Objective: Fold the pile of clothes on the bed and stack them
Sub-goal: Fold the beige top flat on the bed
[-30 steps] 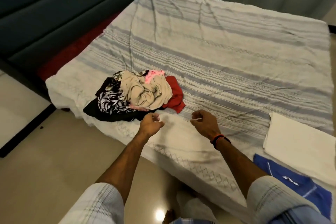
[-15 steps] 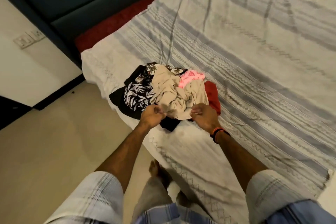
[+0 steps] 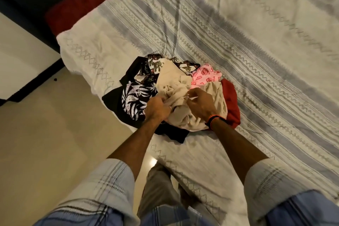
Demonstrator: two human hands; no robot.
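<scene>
— Both hands, left hand [image 3: 157,107] and right hand [image 3: 200,103], pinch the beige garment [image 3: 174,82] atop the pile of clothes [image 3: 139,97] near the bed's [image 3: 256,60] edge.
— Progress?
— Barely begun, I judge: the pile remains unfolded and no stack is in view.

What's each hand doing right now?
Left hand: grips the beige garment.
Right hand: pinches the same beige garment.
</scene>
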